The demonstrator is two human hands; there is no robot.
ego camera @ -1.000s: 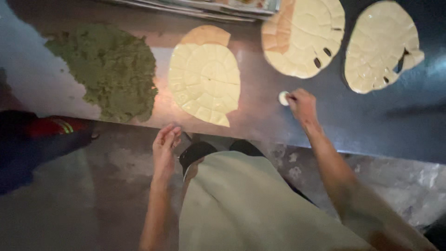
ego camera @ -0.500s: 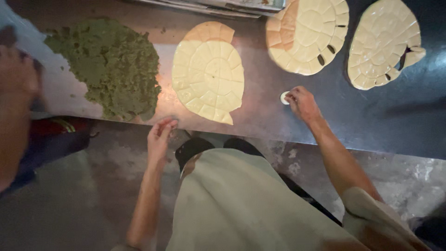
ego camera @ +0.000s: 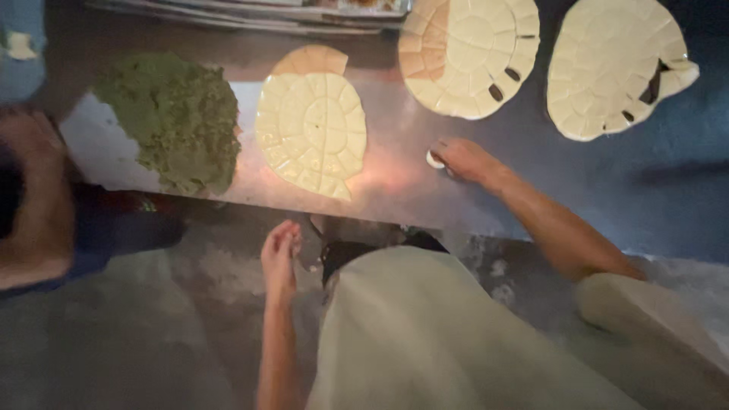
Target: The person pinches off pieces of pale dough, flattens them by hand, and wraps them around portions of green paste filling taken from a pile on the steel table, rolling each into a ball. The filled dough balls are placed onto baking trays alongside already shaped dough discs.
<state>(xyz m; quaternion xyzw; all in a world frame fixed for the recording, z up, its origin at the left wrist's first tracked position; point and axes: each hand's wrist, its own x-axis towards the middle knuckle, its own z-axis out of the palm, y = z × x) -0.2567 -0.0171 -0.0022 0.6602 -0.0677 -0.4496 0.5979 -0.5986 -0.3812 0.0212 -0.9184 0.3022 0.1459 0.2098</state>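
A dark, smooth bench (ego camera: 531, 182) fills the upper half of the frame, its near edge running across the middle; a patch of warm light reflects off it at the centre, while its right side falls into bluish shadow. Below it, a mottled grey floor (ego camera: 152, 334) covers the lower left of the frame and shows again at the lower right. Along the top edge, a stack of flat trays (ego camera: 250, 11) lies in dimness.
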